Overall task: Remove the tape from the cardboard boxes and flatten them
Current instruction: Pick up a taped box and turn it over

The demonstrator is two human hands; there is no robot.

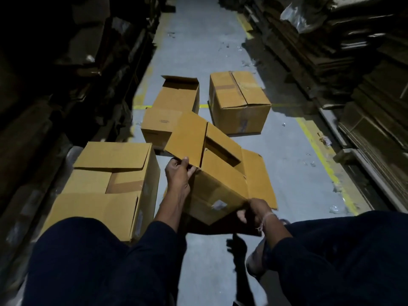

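a narrow warehouse aisle [198, 40] of grey concrete runs away between dark stacks of flattened cardboard [364, 74] on the right and dim shelving on the left, with yellow floor lines [320, 151] crossing and edging it. a person crouches or sits at the near end, dark-trousered knees filling the bottom of the view. five cardboard boxes lie in the aisle: a large one [106, 191] near left with its top flaps partly folded in and a strip of tape showing, a closed one [238, 102] far right with tape along its seam, an open one [178, 93] far centre, and a smaller one [156, 127] just in front of it. the box being worked [220, 177] is tilted on an edge between the knees, open flaps splayed up and to the right, seemingly turned to bring a taped seam within reach. the left hand [177, 173] grips the near edge of the raised flap, thumb on top and fingers curled beneath, steadying it. the right hand [254, 212] holds the box's low near corner, fingers curled round the edge; whether it pinches tape cannot be told. the large near-left box crowds the left side, and scraps of clear tape [247, 62] litter the floor beyond.
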